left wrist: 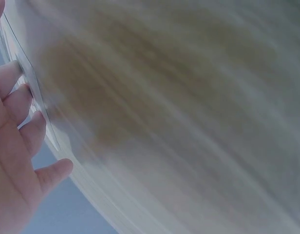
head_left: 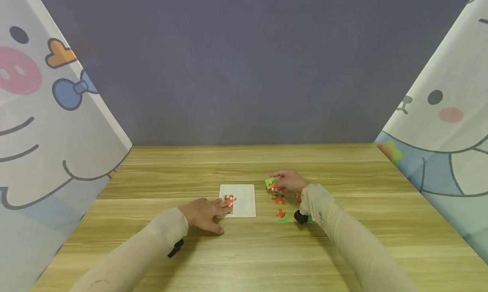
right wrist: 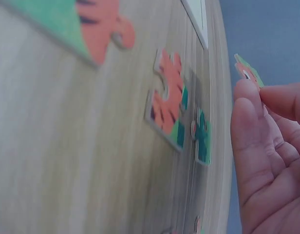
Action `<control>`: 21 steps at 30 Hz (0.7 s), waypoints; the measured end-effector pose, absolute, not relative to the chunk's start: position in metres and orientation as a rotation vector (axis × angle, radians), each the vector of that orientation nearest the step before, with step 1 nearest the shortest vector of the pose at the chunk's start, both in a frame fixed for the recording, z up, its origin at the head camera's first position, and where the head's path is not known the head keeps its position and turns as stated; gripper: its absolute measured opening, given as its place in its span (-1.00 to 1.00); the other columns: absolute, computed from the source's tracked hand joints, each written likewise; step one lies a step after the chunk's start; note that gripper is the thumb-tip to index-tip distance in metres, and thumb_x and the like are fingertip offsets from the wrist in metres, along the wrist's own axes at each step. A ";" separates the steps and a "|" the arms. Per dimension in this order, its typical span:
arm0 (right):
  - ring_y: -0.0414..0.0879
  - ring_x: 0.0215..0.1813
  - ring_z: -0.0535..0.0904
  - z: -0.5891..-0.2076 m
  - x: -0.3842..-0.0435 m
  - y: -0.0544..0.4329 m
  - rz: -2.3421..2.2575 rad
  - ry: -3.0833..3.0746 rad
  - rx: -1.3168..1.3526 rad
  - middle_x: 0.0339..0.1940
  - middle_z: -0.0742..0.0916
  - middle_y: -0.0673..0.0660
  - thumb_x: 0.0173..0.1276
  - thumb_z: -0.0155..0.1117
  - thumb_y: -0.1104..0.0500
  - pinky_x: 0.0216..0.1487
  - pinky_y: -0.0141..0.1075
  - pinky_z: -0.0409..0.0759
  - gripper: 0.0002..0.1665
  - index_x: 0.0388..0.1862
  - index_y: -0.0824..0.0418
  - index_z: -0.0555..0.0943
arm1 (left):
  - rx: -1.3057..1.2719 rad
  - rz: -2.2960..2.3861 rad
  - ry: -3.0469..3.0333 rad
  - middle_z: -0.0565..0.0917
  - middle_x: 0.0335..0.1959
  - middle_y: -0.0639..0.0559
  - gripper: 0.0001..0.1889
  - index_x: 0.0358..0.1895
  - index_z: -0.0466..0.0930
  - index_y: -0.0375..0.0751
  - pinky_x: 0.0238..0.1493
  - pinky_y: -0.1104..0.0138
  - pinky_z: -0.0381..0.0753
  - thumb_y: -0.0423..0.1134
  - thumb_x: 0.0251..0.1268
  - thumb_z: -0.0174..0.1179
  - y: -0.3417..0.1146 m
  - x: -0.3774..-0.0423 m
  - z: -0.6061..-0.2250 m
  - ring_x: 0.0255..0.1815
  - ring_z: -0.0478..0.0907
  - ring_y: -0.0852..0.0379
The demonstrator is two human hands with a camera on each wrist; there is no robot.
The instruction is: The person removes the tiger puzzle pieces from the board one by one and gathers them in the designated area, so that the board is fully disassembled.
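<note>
A square white puzzle tray lies flat on the wooden table, with orange and green tiger-patterned puzzle pieces in its left part. Over those pieces rests my left hand, fingers extended and thumb apart; it partly covers them. In the left wrist view, the fingertips are right at the tray's edge. My right hand pinches a green and orange puzzle piece between thumb and fingers, right of the tray. The right wrist view shows that piece raised above the table, with part of an eye printed on it.
Several loose puzzle pieces lie right of the tray, among them an orange striped one and an orange and green one. My right forearm partly hides others. A grey panel stands behind the table, with cartoon-printed walls at both sides.
</note>
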State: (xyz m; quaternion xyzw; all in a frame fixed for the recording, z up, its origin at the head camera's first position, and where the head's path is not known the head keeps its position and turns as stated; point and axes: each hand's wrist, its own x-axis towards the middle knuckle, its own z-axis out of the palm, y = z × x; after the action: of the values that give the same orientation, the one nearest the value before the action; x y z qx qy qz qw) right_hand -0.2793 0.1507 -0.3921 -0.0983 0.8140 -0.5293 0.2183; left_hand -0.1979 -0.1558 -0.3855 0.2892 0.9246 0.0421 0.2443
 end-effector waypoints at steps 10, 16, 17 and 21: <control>-0.21 -0.36 0.66 -0.393 -0.280 0.171 -1.461 2.291 -0.239 -0.31 0.76 0.10 0.43 0.12 0.39 -0.19 -0.28 0.70 -0.41 0.41 0.51 0.33 | 0.778 0.117 2.532 0.21 0.56 0.09 -0.24 0.53 0.27 -0.01 0.48 -0.07 0.15 0.12 0.30 0.26 -0.154 -0.197 -0.385 0.59 0.07 0.03; -0.20 -0.33 0.67 -0.390 -0.279 0.186 -1.440 2.320 -0.239 -0.27 0.76 0.13 0.44 0.08 0.40 -0.18 -0.26 0.71 -0.41 0.42 0.55 0.29 | 0.800 0.098 2.532 0.23 0.55 0.06 -0.23 0.52 0.28 -0.04 0.47 -0.08 0.18 0.13 0.30 0.26 -0.154 -0.196 -0.384 0.58 0.10 0.01; -0.20 -0.33 0.67 -0.389 -0.279 0.189 -1.441 2.323 -0.237 -0.28 0.75 0.13 0.45 0.08 0.40 -0.18 -0.26 0.71 -0.40 0.42 0.56 0.28 | 0.802 0.097 2.533 0.24 0.55 0.07 -0.23 0.52 0.28 -0.04 0.47 -0.08 0.18 0.13 0.30 0.26 -0.154 -0.196 -0.384 0.58 0.10 0.02; -0.19 -0.32 0.66 -0.387 -0.279 0.198 -1.445 2.338 -0.220 -0.28 0.74 0.09 0.45 0.07 0.39 -0.15 -0.24 0.71 -0.39 0.43 0.56 0.26 | 0.812 0.096 2.536 0.25 0.54 0.07 -0.24 0.52 0.29 -0.04 0.46 -0.10 0.17 0.13 0.30 0.26 -0.154 -0.196 -0.383 0.57 0.12 0.02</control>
State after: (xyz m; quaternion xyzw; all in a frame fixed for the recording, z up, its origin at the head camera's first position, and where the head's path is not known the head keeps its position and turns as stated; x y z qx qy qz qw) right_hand -0.2793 0.1979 -0.3865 -0.0783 0.8323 -0.5145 0.1911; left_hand -0.1958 -0.1541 -0.3835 0.2962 0.9248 0.0348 0.2360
